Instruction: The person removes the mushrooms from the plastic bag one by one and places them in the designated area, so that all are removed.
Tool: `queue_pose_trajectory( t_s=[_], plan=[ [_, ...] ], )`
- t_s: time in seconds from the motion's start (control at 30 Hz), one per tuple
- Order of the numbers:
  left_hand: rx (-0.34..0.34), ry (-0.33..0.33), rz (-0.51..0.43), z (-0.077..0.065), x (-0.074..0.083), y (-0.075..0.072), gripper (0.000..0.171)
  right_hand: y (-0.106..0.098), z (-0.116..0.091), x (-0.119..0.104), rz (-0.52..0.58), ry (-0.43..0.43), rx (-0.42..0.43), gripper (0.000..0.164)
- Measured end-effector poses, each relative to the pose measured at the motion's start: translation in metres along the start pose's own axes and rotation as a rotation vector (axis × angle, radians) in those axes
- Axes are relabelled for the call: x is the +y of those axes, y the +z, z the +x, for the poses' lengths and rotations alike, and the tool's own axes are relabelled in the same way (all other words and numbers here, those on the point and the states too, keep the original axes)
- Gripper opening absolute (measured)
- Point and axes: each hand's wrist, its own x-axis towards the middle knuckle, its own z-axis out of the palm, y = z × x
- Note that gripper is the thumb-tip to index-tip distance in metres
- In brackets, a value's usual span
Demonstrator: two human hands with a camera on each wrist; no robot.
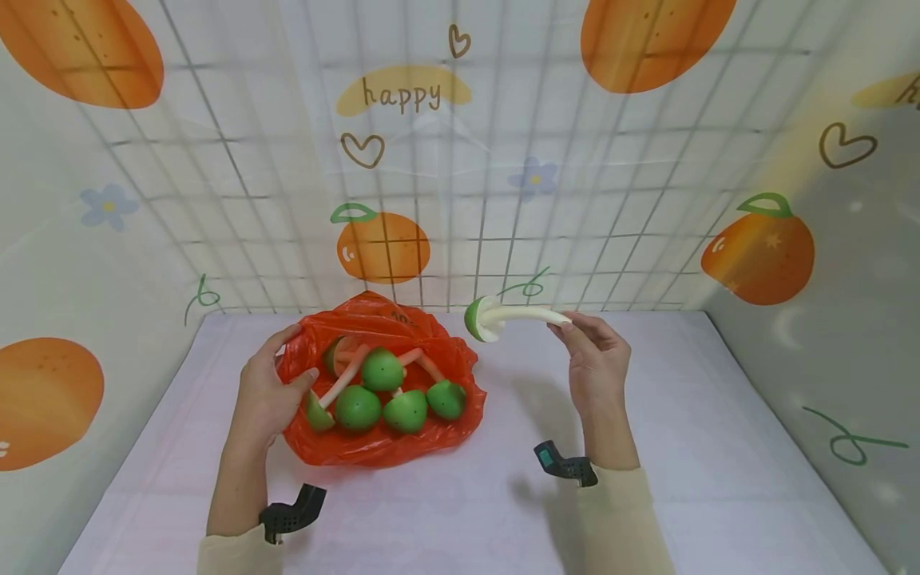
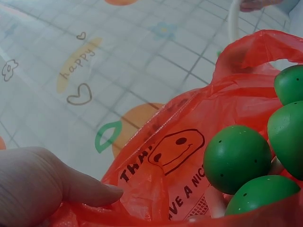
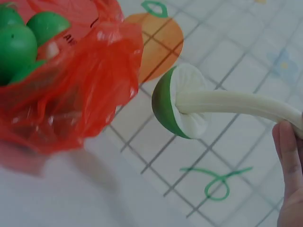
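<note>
Jutting from right hand (image 1: 600, 356): mushroom (image 1: 513, 314).

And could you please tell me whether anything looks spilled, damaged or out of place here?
Nothing stands out. The round green-capped mushrooms lie inside the crumpled red plastic bag, whose edge the left hand holds; the right hand pinches another green-capped mushroom by its curved white stem. No spill or damage is visible.

Pale tbl (image 1: 719, 447) w/ crinkled red plastic bag (image 1: 388, 451) lying open on it, L of ctr, twd back.
</note>
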Motion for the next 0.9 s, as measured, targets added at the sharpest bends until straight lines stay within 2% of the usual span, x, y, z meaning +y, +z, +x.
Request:
queue_pose_trajectory(
  t_s=[0.27, 0.5, 0.9],
  plan=[
    [0.003, 0.013, -0.002, 0.001, -0.003, 0.000, 0.077, -0.024, 0.006, 0.021, -0.124, 0.042, 0.081, 0.012],
    [0.007, 0.013, 0.003, 0.001, -0.002, 0.000, 0.078, -0.041, 0.008, 0.035, -0.122, 0.080, 0.122, 0.012],
    [0.003, 0.013, 0.003, 0.001, -0.001, 0.001, 0.078, -0.065, 0.012, 0.037, -0.159, 0.171, 0.195, 0.013]
  ],
)
